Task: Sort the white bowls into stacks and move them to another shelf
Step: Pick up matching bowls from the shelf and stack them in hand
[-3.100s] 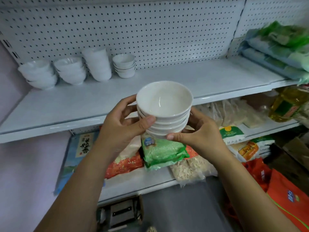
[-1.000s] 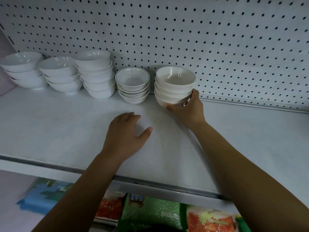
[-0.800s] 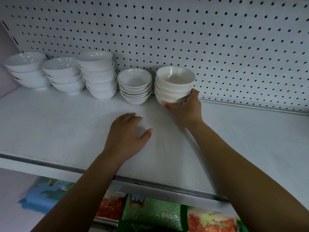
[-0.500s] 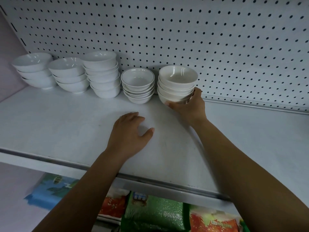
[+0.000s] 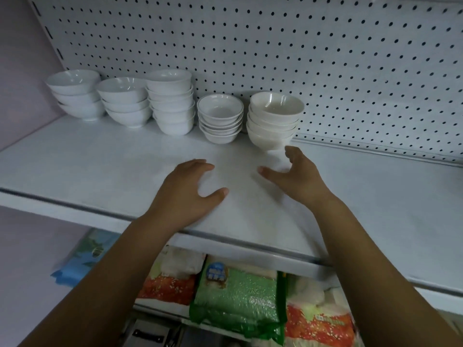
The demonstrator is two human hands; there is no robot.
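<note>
Several stacks of white bowls stand in a row along the back of the white shelf [image 5: 75,176]. The rightmost stack [image 5: 273,121] stands upright against the pegboard, next to a stack of shallower bowls [image 5: 220,118]. Further left are a tall stack [image 5: 171,102] and two lower stacks [image 5: 124,102] [image 5: 75,95]. My right hand [image 5: 294,176] hovers open just in front of the rightmost stack, apart from it. My left hand [image 5: 190,191] rests palm down on the shelf, fingers spread, holding nothing.
A white pegboard wall [image 5: 300,46] backs the shelf, with a metal rail at its foot. Below the shelf's front edge lie bagged goods: a green bag [image 5: 238,296] and red-printed bags [image 5: 320,324]. A pinkish wall [image 5: 22,58] closes the left side.
My right hand has let go of the rightmost stack and drawn back toward me. The stack stays on the shelf. My left hand has stayed flat on the shelf.
</note>
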